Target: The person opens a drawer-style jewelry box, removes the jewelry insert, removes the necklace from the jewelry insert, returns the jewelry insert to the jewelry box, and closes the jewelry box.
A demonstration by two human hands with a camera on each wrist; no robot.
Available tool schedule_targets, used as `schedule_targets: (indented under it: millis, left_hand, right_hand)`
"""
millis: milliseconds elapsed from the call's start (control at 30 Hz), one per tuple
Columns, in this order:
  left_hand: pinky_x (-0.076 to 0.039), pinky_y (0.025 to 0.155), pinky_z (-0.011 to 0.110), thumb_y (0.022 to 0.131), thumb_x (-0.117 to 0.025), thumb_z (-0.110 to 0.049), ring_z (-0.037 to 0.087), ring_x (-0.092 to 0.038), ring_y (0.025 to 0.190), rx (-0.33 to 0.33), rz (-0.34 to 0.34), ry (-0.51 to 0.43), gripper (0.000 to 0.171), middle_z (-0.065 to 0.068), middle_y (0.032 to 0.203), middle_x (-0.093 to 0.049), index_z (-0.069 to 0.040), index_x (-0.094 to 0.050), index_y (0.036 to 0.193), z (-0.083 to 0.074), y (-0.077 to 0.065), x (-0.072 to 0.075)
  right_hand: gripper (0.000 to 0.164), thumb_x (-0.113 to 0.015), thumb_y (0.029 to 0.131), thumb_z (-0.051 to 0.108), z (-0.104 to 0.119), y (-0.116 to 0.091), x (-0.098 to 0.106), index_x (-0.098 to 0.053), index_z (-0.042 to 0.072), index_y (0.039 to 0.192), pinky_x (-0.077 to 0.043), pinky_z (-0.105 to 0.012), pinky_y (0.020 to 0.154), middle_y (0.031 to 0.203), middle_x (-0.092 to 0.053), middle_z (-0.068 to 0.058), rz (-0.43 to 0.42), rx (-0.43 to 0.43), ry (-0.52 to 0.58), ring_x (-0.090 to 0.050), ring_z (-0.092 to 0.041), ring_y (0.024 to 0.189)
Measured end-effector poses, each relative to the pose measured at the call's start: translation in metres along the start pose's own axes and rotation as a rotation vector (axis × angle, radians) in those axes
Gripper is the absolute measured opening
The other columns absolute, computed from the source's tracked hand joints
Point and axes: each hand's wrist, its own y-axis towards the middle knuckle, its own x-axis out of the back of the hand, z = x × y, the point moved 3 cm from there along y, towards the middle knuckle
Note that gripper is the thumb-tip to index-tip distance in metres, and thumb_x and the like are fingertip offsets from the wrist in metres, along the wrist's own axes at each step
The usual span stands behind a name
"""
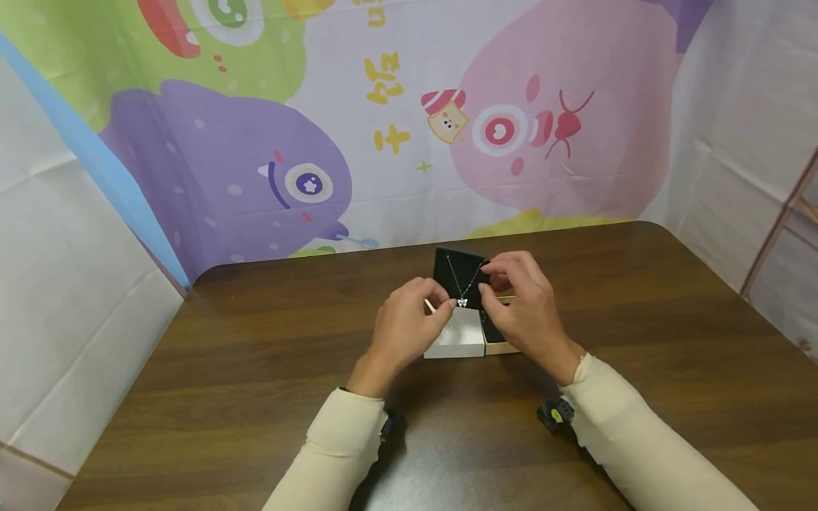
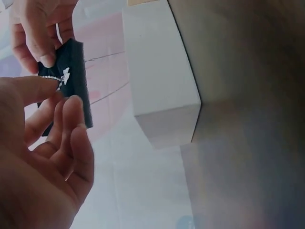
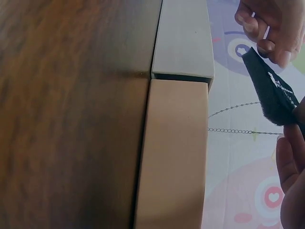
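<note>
My right hand (image 1: 530, 301) pinches the right edge of a black, soft-looking necklace pad (image 1: 463, 266) between thumb and fingers. A fine silver necklace lies in a V across its face, with a butterfly-like pendant (image 1: 462, 303) near the lower edge. My left hand (image 1: 405, 323) is at the pad's lower left corner, thumb and forefinger beside the pendant. The right wrist view shows a gap between the left thumb and the pad; contact elsewhere is unclear. Loose chain (image 3: 233, 130) hangs from the back of the pad.
Just below the pad, a white box part (image 1: 455, 342) and a tan box part (image 1: 503, 348) with black inside stand side by side on the brown wooden table (image 1: 268, 355). A printed cartoon cloth (image 1: 396, 184) hangs behind the table's far edge.
</note>
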Motion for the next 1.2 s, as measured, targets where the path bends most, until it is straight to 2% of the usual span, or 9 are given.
schedule_targets:
  millis: [200,433,733,1200]
  left_hand:
    - [-0.046,0.058,0.029,0.091,-0.075,-0.033,0.006,-0.056,0.070,-0.012,0.046,0.036,0.014,-0.011,0.082,-0.060,-0.021,-0.069,0.087,-0.0009,-0.0005,-0.0009]
    - [-0.045,0.057,0.029,0.091,-0.075,-0.034,0.007,-0.055,0.068,-0.013,0.042,0.055,0.015,-0.010,0.082,-0.061,-0.021,-0.068,0.090,-0.0026,-0.0006,-0.0030]
    - [-0.043,0.054,0.030,0.090,-0.076,-0.035,0.007,-0.053,0.065,-0.042,-0.016,0.145,0.016,-0.009,0.083,-0.060,-0.021,-0.069,0.087,-0.0064,-0.0018,-0.0054]
    - [-0.043,0.052,0.031,0.088,-0.078,-0.038,0.011,-0.055,0.064,-0.012,-0.082,0.190,0.021,-0.006,0.082,-0.058,-0.020,-0.068,0.083,-0.0076,-0.0049,-0.0073]
  right_hand:
    - [0.023,-0.073,0.080,-0.005,0.0008,-0.0001,-0.0015,-0.065,-0.003,0.102,-0.052,-0.019,0.072,0.105,-0.058,-0.016,0.009,0.007,0.003,-0.063,-0.019,0.075]
    - [0.023,-0.072,0.082,-0.005,0.0015,-0.0012,-0.0010,-0.065,-0.002,0.103,-0.052,-0.019,0.073,0.106,-0.057,-0.015,0.044,-0.004,-0.009,-0.064,-0.018,0.077]
    - [0.023,-0.072,0.082,-0.005,0.0029,-0.0008,-0.0016,-0.065,-0.002,0.103,-0.052,-0.020,0.072,0.106,-0.057,-0.016,0.049,0.005,-0.021,-0.063,-0.017,0.076]
    - [0.027,-0.073,0.081,-0.008,0.0050,-0.0023,-0.0042,-0.061,-0.001,0.104,-0.053,-0.026,0.071,0.104,-0.058,-0.013,0.066,0.016,-0.016,-0.065,-0.019,0.078]
